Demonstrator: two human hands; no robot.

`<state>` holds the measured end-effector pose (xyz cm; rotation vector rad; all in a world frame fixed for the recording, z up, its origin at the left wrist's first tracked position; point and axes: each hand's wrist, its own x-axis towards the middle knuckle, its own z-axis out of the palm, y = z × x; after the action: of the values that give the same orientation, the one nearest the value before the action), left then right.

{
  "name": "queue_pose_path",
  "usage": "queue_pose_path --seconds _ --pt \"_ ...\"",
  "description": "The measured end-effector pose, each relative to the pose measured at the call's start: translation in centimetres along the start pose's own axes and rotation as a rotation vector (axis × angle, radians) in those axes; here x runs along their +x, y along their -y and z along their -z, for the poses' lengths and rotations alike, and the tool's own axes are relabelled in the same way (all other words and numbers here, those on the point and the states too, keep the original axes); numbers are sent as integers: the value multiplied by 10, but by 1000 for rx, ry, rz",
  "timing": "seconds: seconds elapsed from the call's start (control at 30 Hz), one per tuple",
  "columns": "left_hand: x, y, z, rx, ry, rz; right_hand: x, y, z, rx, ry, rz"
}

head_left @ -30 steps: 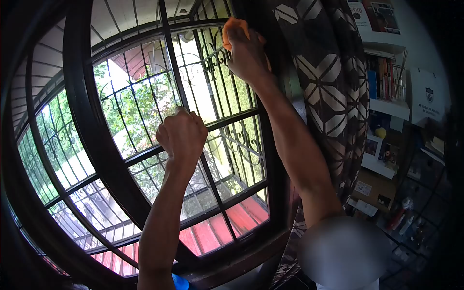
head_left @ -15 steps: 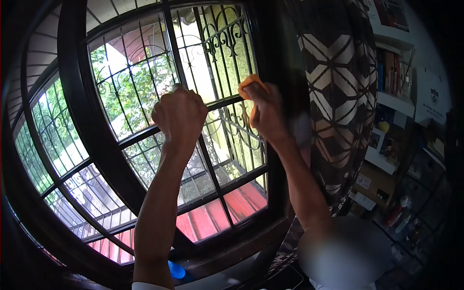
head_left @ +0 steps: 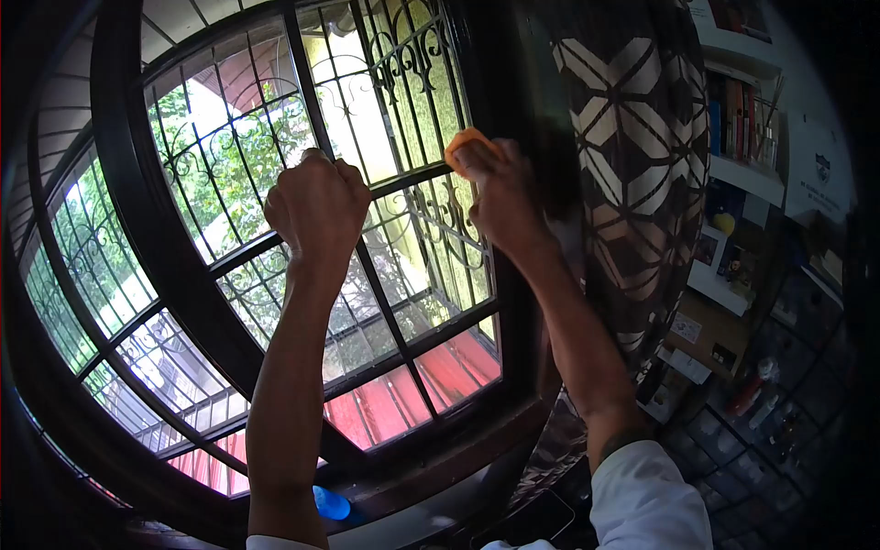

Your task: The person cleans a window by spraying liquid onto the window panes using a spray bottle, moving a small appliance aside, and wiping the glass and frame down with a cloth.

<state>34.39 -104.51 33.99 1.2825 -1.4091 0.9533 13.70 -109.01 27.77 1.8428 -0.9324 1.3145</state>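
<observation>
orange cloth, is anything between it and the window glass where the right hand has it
Nothing visible. The right hand presses the orange cloth straight onto the window pane beside the dark frame. The iron grille lies outside the glass, and the patterned curtain hangs off to the right.

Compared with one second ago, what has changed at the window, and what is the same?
The right hand moved the orange cloth down the right pane, from the top corner to the middle crossbar, and its grip stayed on the cloth. The left hand stayed as a closed fist on the window bar. The curtain hangs beside the window as before.
</observation>
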Motion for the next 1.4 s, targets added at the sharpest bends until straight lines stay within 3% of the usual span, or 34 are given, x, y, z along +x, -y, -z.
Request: queue_pose_path --seconds 0.1,0.17,0.2,0.4,0.5,0.57,0.6,0.63,0.7,0.73,0.77,0.8,0.83,0.9,0.97,1.0,1.1,1.13,1.2,1.23,1.3,1.37,1.4 --pt "0 0 -3 26 13 15 -20 -10 1 10 -75 23" --pt "1 -1 -1 19 47 53 -59 5 6 1200 -73 -617" --pt "0 -1 -2 40 48 52 -80 18 10 1651 -137 -714" --pt "-24 3 10 24 2 -21 -176 72 30 2130 34 -1018" --pt "-84 3 41 -371 -86 -121 -211 90 30 2202 -17 -1104" --pt "-149 2 75 -512 187 -12 -240 109 33 2323 -48 -1166" --pt "-188 12 77 -645 279 9 -255 122 38 2209 -64 -1269" --pt "-218 16 85 -585 338 -52 -268 133 41 2094 -77 -1354" --pt "-274 18 99 -513 677 156 -300 153 40 1822 59 -1484" --pt "-304 27 95 -534 783 231 -324 156 26 2360 -159 -1655" --pt "-329 38 90 -684 909 392 -318 161 32 2351 -152 -1686" --pt "-358 45 88 -1051 1014 931 -303 165 39 2497 3 -1738" --pt "-368 49 92 -1202 917 1049 -296 170 42 2640 163 -1794" --pt "-375 53 105 -1070 845 1097 -304 173 41 2662 182 -1891" --pt "-379 63 114 -1095 781 1119 -305 179 37 2438 401 -1515" --pt "-387 73 116 -1114 790 1134 -310 180 36 2296 563 -1502" --pt "-391 87 118 -1182 798 1190 -312 190 36 2093 695 -1640" --pt "-393 93 118 -1122 907 1215 -311 190 37 2086 695 -1650" --pt "-398 88 114 -1108 811 1194 -310 190 37 1994 800 -1479" --pt "-399 87 112 -1088 709 1165 -312 191 37 1986 798 -1489" --pt "-395 88 114 -1233 732 1222 -324 198 34 2644 303 -1557" --pt "-395 80 112 -1256 633 1148 -353 214 29 2588 171 -1698" --pt "-394 83 111 -1195 745 1150 -351 224 28 2538 124 -1676"
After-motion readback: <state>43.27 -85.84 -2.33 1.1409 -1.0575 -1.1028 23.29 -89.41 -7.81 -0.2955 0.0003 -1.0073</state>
